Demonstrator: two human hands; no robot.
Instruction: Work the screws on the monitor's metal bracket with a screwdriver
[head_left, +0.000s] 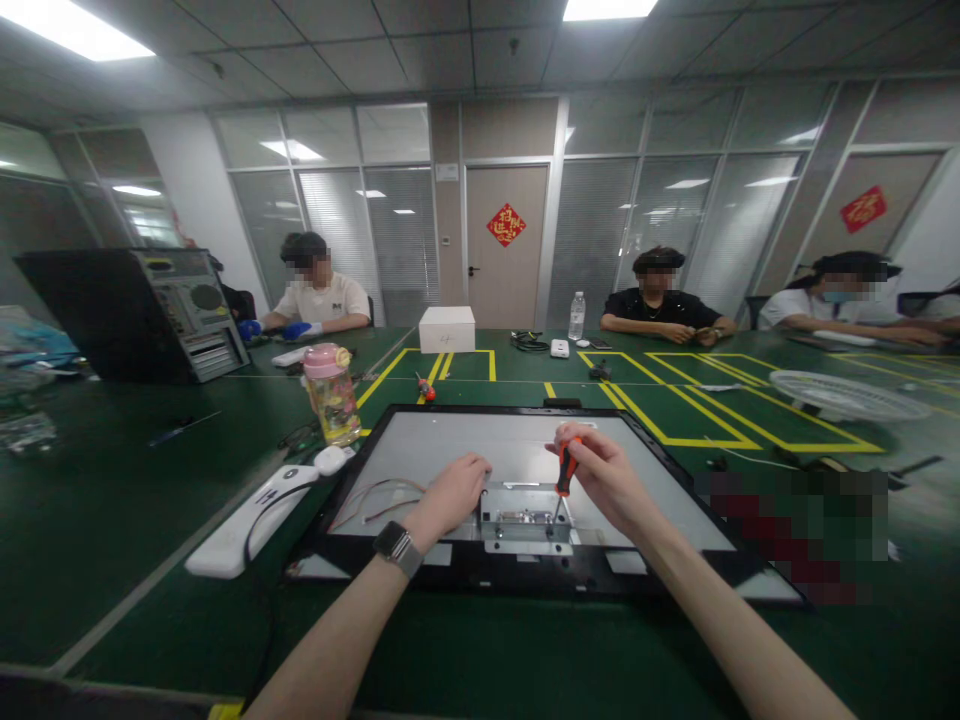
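A flat display panel (435, 440) with a black frame lies on the green table before me. Near its front edge sits a silver metal bracket (517, 500) holding small parts. My right hand (600, 470) is closed around a red and black screwdriver (564, 470), whose shaft slants down to the bracket's right side. At the bracket's left end, my left hand (450, 497) lies over the panel with its fingers stretched out; its fingertips are partly hidden, and I cannot tell whether they press on the metal. Thin wires (382, 495) run over the panel left of this hand.
Left of the panel are a white power strip (251, 520) with a black cable and a pink-lidded bottle (332, 395). A computer case (135, 315) stands farther left. A white box (447, 330) and a water bottle (577, 317) are behind. Several people sit across the table.
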